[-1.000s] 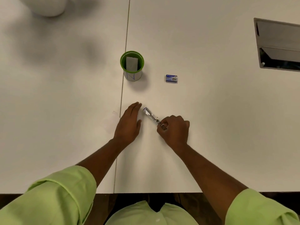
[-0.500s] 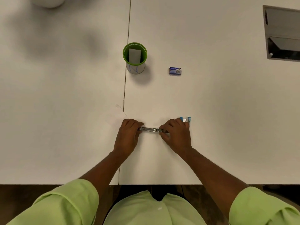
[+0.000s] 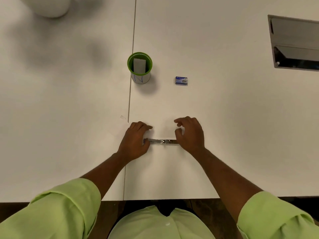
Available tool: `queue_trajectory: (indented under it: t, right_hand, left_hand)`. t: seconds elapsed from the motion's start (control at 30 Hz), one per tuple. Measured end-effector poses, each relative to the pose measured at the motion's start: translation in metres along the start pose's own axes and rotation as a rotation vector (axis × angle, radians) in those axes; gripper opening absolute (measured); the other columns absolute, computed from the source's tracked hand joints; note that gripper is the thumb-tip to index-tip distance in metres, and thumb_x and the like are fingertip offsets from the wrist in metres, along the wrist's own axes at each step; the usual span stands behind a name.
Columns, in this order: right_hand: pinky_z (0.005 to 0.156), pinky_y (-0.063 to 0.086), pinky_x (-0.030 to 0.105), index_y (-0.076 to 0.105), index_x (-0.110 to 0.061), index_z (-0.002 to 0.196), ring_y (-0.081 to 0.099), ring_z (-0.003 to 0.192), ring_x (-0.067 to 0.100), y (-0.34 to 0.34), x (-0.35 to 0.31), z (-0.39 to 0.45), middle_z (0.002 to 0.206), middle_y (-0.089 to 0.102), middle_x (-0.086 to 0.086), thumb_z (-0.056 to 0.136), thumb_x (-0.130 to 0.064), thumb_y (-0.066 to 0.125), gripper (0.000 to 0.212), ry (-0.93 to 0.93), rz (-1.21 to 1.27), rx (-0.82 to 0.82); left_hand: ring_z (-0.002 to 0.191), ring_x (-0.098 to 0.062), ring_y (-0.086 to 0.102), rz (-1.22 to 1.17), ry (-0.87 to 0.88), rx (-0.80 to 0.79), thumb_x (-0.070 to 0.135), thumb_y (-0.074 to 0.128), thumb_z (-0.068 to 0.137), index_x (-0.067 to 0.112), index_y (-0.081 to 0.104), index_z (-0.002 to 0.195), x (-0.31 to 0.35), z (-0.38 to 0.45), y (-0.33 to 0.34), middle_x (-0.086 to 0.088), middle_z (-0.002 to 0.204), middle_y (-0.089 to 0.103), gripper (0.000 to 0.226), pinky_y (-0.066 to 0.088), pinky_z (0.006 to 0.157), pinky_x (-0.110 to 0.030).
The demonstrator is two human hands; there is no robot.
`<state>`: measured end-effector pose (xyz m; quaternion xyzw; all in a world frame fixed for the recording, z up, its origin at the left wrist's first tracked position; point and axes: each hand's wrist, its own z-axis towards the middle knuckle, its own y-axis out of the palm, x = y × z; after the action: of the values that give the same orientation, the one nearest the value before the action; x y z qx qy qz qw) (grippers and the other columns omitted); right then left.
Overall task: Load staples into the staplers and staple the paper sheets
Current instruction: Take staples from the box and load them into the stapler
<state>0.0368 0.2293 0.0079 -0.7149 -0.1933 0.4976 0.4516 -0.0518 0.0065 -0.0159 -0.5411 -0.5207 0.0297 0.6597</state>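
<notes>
A silver stapler (image 3: 162, 141), opened out flat, lies crosswise on the white table close to me. My left hand (image 3: 135, 141) has its fingers curled and grips the stapler's left end at the thumb. Over the stapler's right end hovers my right hand (image 3: 189, 133), fingers loosely curled and lifted, with nothing seen in them; its palm hides that end. A white paper sheet (image 3: 119, 125), hard to make out against the table, lies under and left of my left hand. Farther back sits a small blue staple box (image 3: 181, 80).
A green-rimmed cup (image 3: 140, 78) with a folded white slip in it stands behind my hands, beside the table seam (image 3: 131, 66). A recessed metal cable box (image 3: 295, 44) is at the far right. A white rounded object (image 3: 50, 6) sits far left. The table's front edge is near my body.
The stapler swung from a diagonal to lying crosswise and came closer to me. My left hand took its left end. My right hand's fingers lifted off and opened.
</notes>
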Motion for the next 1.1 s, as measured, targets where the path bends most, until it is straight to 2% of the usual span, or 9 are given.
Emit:
queue_trajectory:
  t: [0.2, 0.27, 0.4, 0.57, 0.8, 0.9, 1.0, 1.1]
  right_hand:
    - [0.080, 0.050, 0.027, 0.072, -0.017, 0.101, 0.064, 0.082, 0.012, -0.019, -0.001, 0.064, 0.099, 0.070, -0.003, 0.084, -0.009, 0.062, 0.022, 0.142, 0.138, 0.074]
    - [0.084, 0.051, 0.028, 0.072, -0.015, 0.103, 0.066, 0.087, 0.016, -0.025, 0.000, 0.088, 0.102, 0.070, 0.001, 0.084, -0.008, 0.063, 0.023, 0.214, 0.172, 0.062]
    - [0.089, 0.048, 0.025, 0.072, -0.013, 0.112, 0.066, 0.099, 0.017, -0.030, 0.001, 0.131, 0.109, 0.071, 0.003, 0.085, -0.012, 0.065, 0.028, 0.331, 0.197, 0.015]
    - [0.100, 0.047, 0.031, 0.065, -0.010, 0.124, 0.062, 0.113, 0.021, -0.029, 0.009, 0.154, 0.122, 0.066, 0.006, 0.087, -0.015, 0.067, 0.038, 0.365, 0.188, -0.063]
    - [0.103, 0.044, 0.033, 0.051, -0.010, 0.141, 0.058, 0.119, 0.024, -0.018, 0.021, 0.169, 0.132, 0.056, 0.011, 0.089, -0.022, 0.068, 0.056, 0.359, 0.110, -0.141]
    - [0.100, 0.044, 0.031, 0.051, -0.011, 0.142, 0.059, 0.116, 0.023, -0.015, 0.025, 0.176, 0.131, 0.057, 0.010, 0.089, -0.026, 0.069, 0.057, 0.349, 0.103, -0.173]
    - [0.093, 0.046, 0.029, 0.059, -0.012, 0.132, 0.057, 0.095, 0.017, -0.011, 0.027, 0.183, 0.126, 0.058, 0.011, 0.089, -0.028, 0.070, 0.047, 0.330, 0.098, -0.190]
    - [0.086, 0.046, 0.026, 0.063, -0.017, 0.127, 0.055, 0.088, 0.015, -0.010, 0.026, 0.185, 0.123, 0.058, 0.010, 0.089, -0.026, 0.070, 0.039, 0.314, 0.112, -0.191]
  left_hand:
    - [0.111, -0.025, 0.053, -0.063, -0.117, 0.080, 0.010, 0.064, 0.091, 0.008, 0.064, 0.124, 0.015, 0.052, -0.002, -0.007, 0.116, 0.062, 0.033, 0.038, 0.091, -0.022]
    - [0.112, -0.026, 0.054, -0.116, -0.160, 0.087, 0.011, 0.064, 0.092, 0.008, 0.064, 0.124, 0.021, 0.072, -0.003, -0.008, 0.117, 0.063, 0.033, 0.040, 0.091, -0.025]
    - [0.114, -0.028, 0.059, -0.200, -0.257, 0.088, 0.014, 0.064, 0.094, 0.003, 0.061, 0.127, 0.033, 0.113, -0.005, -0.012, 0.121, 0.064, 0.034, 0.047, 0.101, -0.038]
    - [0.114, -0.026, 0.061, -0.218, -0.335, 0.073, 0.017, 0.063, 0.096, 0.004, 0.062, 0.128, 0.044, 0.153, -0.006, -0.012, 0.122, 0.067, 0.035, 0.046, 0.099, -0.033]
    - [0.118, -0.024, 0.062, -0.250, -0.449, 0.070, 0.019, 0.061, 0.096, 0.006, 0.063, 0.130, 0.060, 0.199, -0.001, -0.010, 0.127, 0.068, 0.036, 0.042, 0.099, -0.027]
    - [0.125, -0.023, 0.057, -0.262, -0.445, 0.028, 0.021, 0.060, 0.098, 0.007, 0.057, 0.138, 0.069, 0.213, 0.003, -0.010, 0.136, 0.063, 0.043, 0.039, 0.105, -0.027]
    - [0.134, -0.025, 0.049, -0.276, -0.447, -0.013, 0.021, 0.059, 0.099, 0.008, 0.046, 0.148, 0.074, 0.225, 0.007, -0.012, 0.146, 0.051, 0.052, 0.037, 0.113, -0.032]
    - [0.135, -0.025, 0.046, -0.285, -0.456, -0.031, 0.019, 0.057, 0.099, 0.010, 0.045, 0.147, 0.077, 0.232, 0.010, -0.012, 0.145, 0.047, 0.050, 0.036, 0.109, -0.028]
